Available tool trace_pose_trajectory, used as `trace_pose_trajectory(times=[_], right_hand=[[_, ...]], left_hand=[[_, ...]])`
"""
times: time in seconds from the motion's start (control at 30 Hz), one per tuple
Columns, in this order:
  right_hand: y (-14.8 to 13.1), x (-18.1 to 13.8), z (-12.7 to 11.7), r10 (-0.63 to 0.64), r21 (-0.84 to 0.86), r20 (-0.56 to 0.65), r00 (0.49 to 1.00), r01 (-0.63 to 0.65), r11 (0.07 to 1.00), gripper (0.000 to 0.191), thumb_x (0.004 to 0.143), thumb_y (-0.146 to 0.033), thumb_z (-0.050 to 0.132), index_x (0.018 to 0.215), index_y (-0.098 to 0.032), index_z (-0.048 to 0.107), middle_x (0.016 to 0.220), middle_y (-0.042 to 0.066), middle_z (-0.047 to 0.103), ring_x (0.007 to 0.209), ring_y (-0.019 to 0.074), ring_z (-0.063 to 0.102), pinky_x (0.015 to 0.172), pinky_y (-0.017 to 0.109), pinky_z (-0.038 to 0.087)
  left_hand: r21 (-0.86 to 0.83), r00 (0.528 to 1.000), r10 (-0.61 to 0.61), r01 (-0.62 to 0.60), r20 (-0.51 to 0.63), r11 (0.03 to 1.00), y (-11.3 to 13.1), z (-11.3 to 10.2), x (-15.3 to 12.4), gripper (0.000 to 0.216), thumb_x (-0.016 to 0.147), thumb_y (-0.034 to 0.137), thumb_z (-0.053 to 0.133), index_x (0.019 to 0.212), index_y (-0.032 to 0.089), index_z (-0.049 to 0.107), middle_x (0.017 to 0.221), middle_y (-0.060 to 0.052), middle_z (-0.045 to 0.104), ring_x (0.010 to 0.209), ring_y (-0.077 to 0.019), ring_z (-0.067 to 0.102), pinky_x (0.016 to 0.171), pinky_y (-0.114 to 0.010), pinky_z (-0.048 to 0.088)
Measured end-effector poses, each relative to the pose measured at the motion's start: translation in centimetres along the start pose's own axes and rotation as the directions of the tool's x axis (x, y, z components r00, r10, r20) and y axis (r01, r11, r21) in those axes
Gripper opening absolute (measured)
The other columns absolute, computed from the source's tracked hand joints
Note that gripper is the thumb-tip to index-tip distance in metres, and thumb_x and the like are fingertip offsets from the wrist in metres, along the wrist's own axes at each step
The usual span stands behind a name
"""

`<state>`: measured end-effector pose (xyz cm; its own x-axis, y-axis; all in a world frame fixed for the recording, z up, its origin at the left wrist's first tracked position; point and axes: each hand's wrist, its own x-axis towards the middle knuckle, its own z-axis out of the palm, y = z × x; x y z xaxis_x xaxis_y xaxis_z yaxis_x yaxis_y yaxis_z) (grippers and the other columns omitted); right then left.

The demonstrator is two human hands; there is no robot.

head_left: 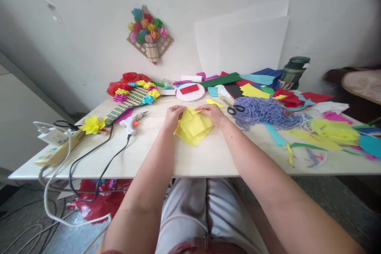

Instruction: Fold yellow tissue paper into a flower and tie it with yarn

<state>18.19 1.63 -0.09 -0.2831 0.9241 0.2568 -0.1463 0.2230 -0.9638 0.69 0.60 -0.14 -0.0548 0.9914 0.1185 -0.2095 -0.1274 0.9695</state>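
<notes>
While the white table [208, 158] carries the folded yellow tissue paper [193, 129] near its middle, your left hand [173, 116] and right hand [214, 114] pinch its upper corners, fingers closed on it, with the scissors [235, 108] just beside your right hand.

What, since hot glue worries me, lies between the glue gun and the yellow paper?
In the head view, only bare table, then the left hand holding the yellow paper by its left edge; nothing else lies between it and the glue gun.
</notes>
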Motion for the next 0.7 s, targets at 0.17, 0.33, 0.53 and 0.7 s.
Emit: trace_pose_trajectory(times=[0.17,0.33,0.53,0.7], right_hand=[[-0.24,-0.29,0.14,-0.001,-0.061,-0.008,1.0,0.001,0.998,0.021,0.057,-0.015,0.055,0.071,-0.016,0.071,0.07,0.002,0.067,0.069,0.0137,0.058,0.067,0.027,0.044],[-0.33,-0.32,0.2,-0.001,-0.118,-0.017,1.0,-0.001,0.993,0.022,0.057,-0.016,0.055,0.073,-0.015,0.071,0.071,0.003,0.067,0.07,0.0147,0.058,0.068,0.028,0.044],[-0.35,-0.2,0.11,-0.034,-0.162,-0.014,0.999,0.031,0.986,0.02,0.058,-0.017,0.056,0.071,-0.015,0.071,0.075,0.004,0.068,0.075,0.016,0.059,0.072,0.029,0.044],[-0.23,-0.19,0.04,-0.035,-0.18,0.008,0.999,0.036,0.983,0.022,0.06,-0.016,0.054,0.074,-0.015,0.071,0.078,0.005,0.068,0.076,0.0165,0.06,0.072,0.029,0.045]], left_hand=[[-0.006,1.0,0.002,-0.002,0.012,1.0,-0.33,-0.15,0.17,0.02,0.056,0.029,0.067,0.064,0.012,0.059,0.048,0.003,0.049,0.043,-0.0079,0.046,0.047,-0.022,0.038],[-0.022,1.0,0.002,-0.001,0.03,1.0,-0.55,-0.2,0.27,0.02,0.057,0.029,0.066,0.065,0.013,0.058,0.049,0.002,0.051,0.043,-0.0082,0.047,0.047,-0.022,0.038],[-0.055,0.999,-0.005,0.008,0.045,0.998,-0.49,-0.14,0.32,0.019,0.057,0.03,0.064,0.063,0.013,0.058,0.048,0.001,0.052,0.041,-0.009,0.047,0.044,-0.021,0.035],[-0.087,0.997,0.005,0.002,0.083,0.996,-0.2,0.05,0.06,0.024,0.057,0.035,0.065,0.058,0.013,0.054,0.049,0.0,0.053,0.041,-0.0092,0.047,0.041,-0.021,0.032]])
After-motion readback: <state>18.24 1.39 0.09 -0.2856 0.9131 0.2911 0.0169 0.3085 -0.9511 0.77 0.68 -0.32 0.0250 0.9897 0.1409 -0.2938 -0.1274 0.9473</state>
